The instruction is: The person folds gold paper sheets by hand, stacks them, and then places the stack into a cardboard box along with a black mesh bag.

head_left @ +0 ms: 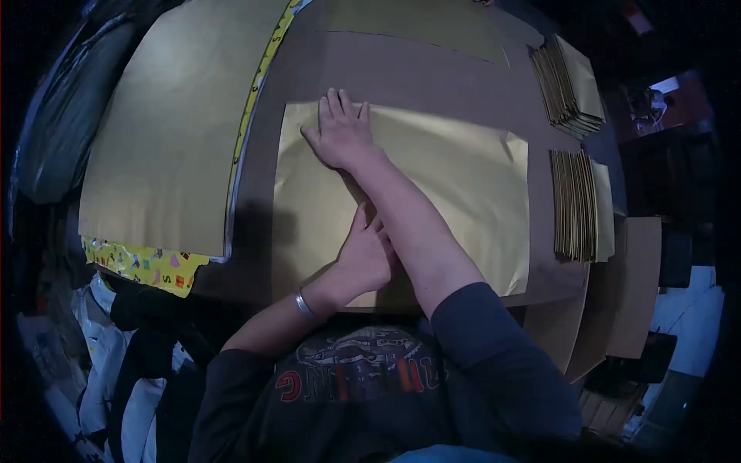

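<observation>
A large gold paper sheet (455, 201) lies on the brown table in front of me, slightly creased near its upper right corner. My right hand (341, 135) rests flat on its upper left part, fingers spread, with fingertips just past the top edge. Closer to my body, my left hand (366, 256) lies over the same sheet, thumb apart from the fingers. The right forearm crosses above it and hides part of those fingers. Neither hand appears to grasp anything.
At left lies a stack of big gold sheets (170, 123) over yellow patterned material (147, 266). Two bundles of folded gold paper, an upper one (567, 85) and a lower one (575, 204), stand at the right edge. A cardboard box (629, 285) sits below them.
</observation>
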A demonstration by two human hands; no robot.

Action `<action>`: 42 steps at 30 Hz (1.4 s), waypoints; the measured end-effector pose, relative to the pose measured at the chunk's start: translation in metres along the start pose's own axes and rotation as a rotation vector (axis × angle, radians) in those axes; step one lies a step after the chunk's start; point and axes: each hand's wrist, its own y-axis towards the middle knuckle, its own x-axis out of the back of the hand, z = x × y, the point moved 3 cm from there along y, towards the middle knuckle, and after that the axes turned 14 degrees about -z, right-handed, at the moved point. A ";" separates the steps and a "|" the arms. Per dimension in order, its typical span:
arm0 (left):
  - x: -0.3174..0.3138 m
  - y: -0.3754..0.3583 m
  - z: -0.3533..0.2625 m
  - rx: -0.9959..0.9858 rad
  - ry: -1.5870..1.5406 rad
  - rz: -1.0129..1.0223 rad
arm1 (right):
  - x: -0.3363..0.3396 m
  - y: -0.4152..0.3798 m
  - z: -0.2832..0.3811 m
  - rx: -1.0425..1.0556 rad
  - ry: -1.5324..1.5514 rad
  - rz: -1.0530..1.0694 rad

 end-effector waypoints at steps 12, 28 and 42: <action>0.020 0.008 0.007 0.164 -0.441 0.132 | -0.009 0.020 0.043 0.151 0.060 0.046; 0.045 0.026 0.004 0.210 -0.355 0.084 | 0.054 -0.041 -0.173 -0.230 -0.177 -0.018; 0.018 0.083 0.002 0.106 -0.374 0.198 | 0.097 -0.092 -0.322 -0.552 -0.327 -0.085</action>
